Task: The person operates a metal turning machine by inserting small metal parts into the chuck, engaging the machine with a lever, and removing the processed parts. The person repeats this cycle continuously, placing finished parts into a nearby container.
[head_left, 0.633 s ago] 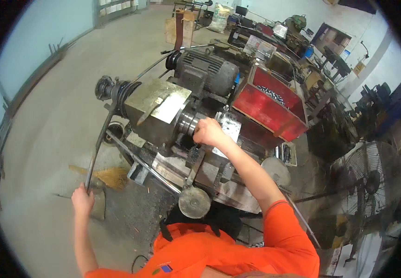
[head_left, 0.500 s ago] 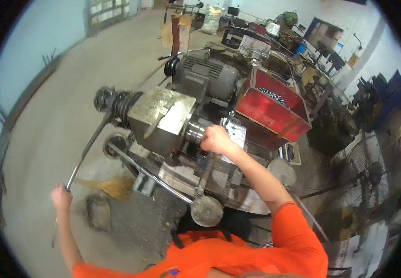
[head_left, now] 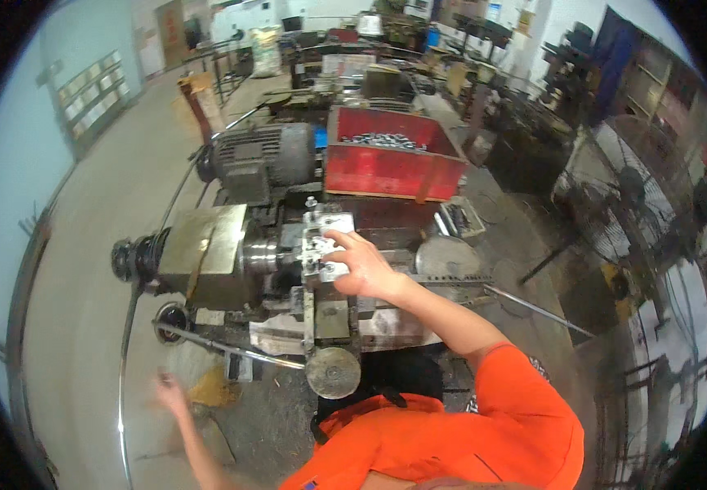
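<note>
My right hand (head_left: 359, 265) has its fingers spread at a pale, oil-specked metal block (head_left: 335, 221) on the machine's slide. Whether the fingertips press on it or hover just over it, I cannot tell. Left of the block is the lathe's round, shiny chuck (head_left: 262, 256), which comes out of the box-shaped headstock (head_left: 210, 237). My left hand (head_left: 170, 394) is at the lower left, smeared by motion, with its fingers unclear. It is apart from the long steel lever (head_left: 122, 408) that runs down from the headstock's left end.
Behind the slide stands a red box (head_left: 394, 173) of small metal parts, beside a finned motor (head_left: 284, 155). A round metal disc (head_left: 333, 373) and a slanting bar (head_left: 239, 349) jut out near my body. A caged fan (head_left: 615, 184) stands at the right.
My left hand has let go of the long lever and moved right of it. My right hand has gone from the chuck to the metal block, its fingers opening. The view has turned.
</note>
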`<state>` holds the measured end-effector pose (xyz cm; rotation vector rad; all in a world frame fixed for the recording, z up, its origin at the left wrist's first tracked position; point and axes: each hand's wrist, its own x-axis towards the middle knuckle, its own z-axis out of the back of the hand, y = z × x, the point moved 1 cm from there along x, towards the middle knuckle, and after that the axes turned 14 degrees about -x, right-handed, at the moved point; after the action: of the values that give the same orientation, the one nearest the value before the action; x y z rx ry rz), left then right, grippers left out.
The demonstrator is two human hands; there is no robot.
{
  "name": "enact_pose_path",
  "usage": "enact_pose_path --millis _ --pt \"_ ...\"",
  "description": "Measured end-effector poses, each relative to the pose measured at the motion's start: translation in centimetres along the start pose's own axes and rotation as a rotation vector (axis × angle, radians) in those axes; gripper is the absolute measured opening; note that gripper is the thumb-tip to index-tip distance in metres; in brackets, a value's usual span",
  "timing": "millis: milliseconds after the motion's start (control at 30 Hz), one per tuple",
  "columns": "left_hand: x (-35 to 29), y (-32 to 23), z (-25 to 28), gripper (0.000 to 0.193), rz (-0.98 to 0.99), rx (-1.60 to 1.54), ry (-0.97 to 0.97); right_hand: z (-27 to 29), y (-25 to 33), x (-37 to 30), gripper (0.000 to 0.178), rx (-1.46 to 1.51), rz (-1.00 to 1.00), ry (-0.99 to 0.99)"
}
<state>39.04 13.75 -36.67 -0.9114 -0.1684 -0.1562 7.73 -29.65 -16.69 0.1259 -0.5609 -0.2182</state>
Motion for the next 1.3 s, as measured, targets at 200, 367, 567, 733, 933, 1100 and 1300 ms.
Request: enact_pose_path --millis 200,367,567,733,933,1100,1300 --pt "-6.2 -1.1 -11.8 0.039 -0.318 0.397 0.759 6.4 -6.0 -13.3 0.043 -0.191 -0.312 0.167" --pt "-2.1 -2.0 -14.0 0.023 -0.65 0.91 0.837 11.0 -11.2 -24.3 0.041 -0.312 -0.642 0.221" --pt "-0.6 -0.7 -10.5 0.04 -0.382 0.631 0.727 14.2 -19.4 -39.0 0.067 -0.689 -1.087 0.431" --pt "1.4 -4.4 -4.5 0.036 0.004 -0.083 0.482 14.0 -22.2 -46.9 0.07 -0.881 -1.375 0.666" --pt "-2.0 -11.8 -4.8 0.059 0.319 -0.683 0.289 12.8 -13.9 -47.0 0.035 -0.708 -1.34 0.609" --pt "-4.4 -14.0 -10.7 0.027 0.182 -0.718 0.034 7.3 -4.1 -50.9 0.025 -0.142 -1.361 0.35" --pt "-3.9 -13.0 -9.9 0.024 0.218 -0.68 0.116 6.0 2.1 -43.5 0.029 0.52 -1.58 0.081"
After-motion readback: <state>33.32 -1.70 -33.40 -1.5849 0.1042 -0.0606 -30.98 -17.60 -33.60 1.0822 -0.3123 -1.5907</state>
